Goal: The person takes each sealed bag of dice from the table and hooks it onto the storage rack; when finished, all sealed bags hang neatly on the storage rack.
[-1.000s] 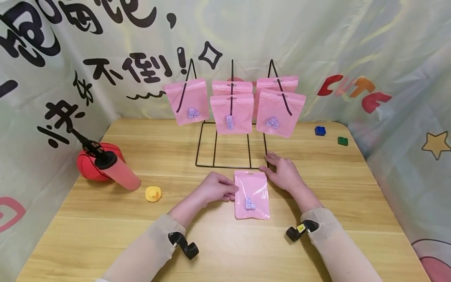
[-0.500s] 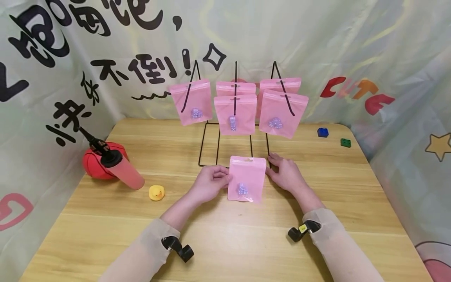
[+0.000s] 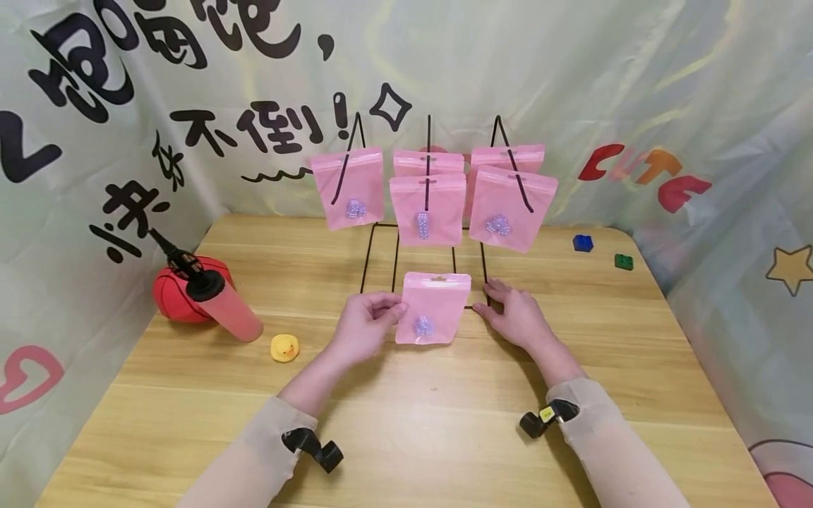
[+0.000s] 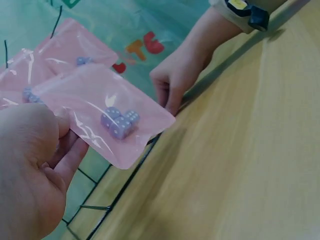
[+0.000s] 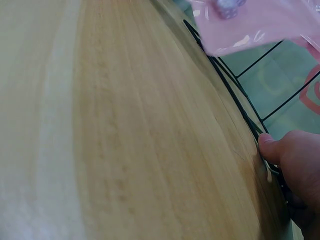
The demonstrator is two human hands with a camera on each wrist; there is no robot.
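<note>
My left hand point(image 3: 365, 324) pinches the left edge of a pink zip bag point(image 3: 438, 300) between thumb and fingers. The bag is lifted off the table, upright, its hang hole at the top. Inside it lie several pale purple dice point(image 4: 119, 122), clear in the left wrist view. My right hand point(image 3: 516, 314) holds the front right corner of a black wire rack point(image 3: 485, 264), with the thumb point(image 5: 270, 147) on the wire in the right wrist view. The held bag covers part of the rack's front bar. Similar bags point(image 3: 427, 229) hang from the rack's three hooks.
To the left are a yellow rubber duck point(image 3: 284, 348), a pink tumbler point(image 3: 231, 314) with a black lid and a red ball point(image 3: 171, 300). A blue brick point(image 3: 583, 243) and a green brick point(image 3: 624, 262) sit at the back right of the wooden table point(image 3: 444, 437).
My left hand has raised the pink bag off the table and moved it away from me and slightly left. My right hand has stayed at the rack's corner. The head view has shifted slightly.
</note>
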